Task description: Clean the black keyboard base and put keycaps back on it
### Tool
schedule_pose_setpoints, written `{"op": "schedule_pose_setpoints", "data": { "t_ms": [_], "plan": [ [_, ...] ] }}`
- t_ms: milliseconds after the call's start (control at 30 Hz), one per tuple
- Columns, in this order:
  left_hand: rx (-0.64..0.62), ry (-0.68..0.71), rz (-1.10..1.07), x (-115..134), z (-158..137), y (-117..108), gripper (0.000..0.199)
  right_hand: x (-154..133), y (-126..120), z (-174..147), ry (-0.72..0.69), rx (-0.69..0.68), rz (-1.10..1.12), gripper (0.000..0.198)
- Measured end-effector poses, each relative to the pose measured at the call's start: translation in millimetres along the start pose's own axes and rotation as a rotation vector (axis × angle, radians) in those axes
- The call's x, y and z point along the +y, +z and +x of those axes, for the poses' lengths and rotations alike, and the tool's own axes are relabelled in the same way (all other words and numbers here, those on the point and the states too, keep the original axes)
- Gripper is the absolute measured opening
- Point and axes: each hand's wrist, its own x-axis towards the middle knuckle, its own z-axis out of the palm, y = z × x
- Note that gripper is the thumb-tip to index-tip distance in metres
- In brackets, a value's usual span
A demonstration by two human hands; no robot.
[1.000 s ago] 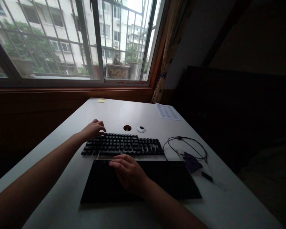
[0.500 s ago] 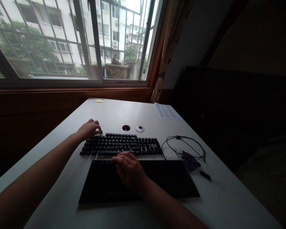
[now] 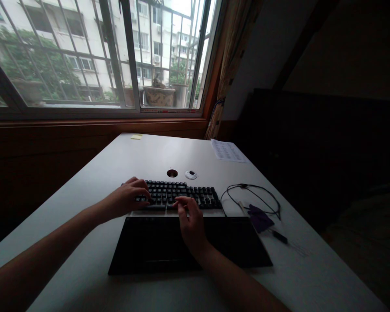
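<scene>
Black keycaps (image 3: 169,187) are laid out in keyboard-like rows across the white desk. In front of them lies a flat black keyboard base (image 3: 143,251), with faint small shapes along its far left edge. My left hand (image 3: 134,197) is over the left part of the rows, fingers bent and closed downward; whatever is between the fingertips is hidden among the dark keys. Above the base's far edge, my right hand (image 3: 192,219) reaches to the nearest row, thumb and fingertips drawn together beside the long keycap (image 3: 157,206). Nothing can be clearly made out in its grip.
Right of the keys are a coiled black cable (image 3: 263,187), a purple cloth or pouch (image 3: 260,219) and a black-handled wire tool (image 3: 279,236). Farther back are a desk hole (image 3: 172,173), a white round cover (image 3: 190,174), a printed sheet (image 3: 229,151) and a yellow note (image 3: 136,136).
My left hand has moved right and nearer, from the far left corner of the keycaps onto the rows. The right hand has shifted right and away from the base's left end toward the keycaps.
</scene>
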Motion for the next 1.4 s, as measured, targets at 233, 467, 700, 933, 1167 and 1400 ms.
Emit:
{"op": "schedule_pose_setpoints", "data": {
  "t_ms": [233, 467, 700, 933, 1167, 1400],
  "plan": [
    [-0.101, -0.027, -0.003, 49, -2, 20, 0.013, -2, -2, -1, 0.001, 0.015, 0.018, 0.02],
    [-0.145, -0.061, 0.004, 50, -4, 23, 0.016, -1, -1, 0, -0.006, 0.012, 0.02, 0.019],
    [-0.157, -0.075, 0.051, 57, -4, 26, 0.015, -3, -1, -1, -0.007, -0.006, 0.017, 0.016],
    [-0.17, -0.081, 0.109, 63, 0, 24, 0.016, -4, -1, -1, -0.007, -0.025, 0.018, 0.017],
    [-0.151, -0.088, 0.047, 57, -4, 29, 0.016, -3, 0, 0, -0.034, -0.077, -0.032, 0.018],
    [-0.133, -0.086, 0.023, 52, -8, 33, 0.014, -8, 1, -2, -0.197, -0.315, -0.226, 0.019]
  ]
}}
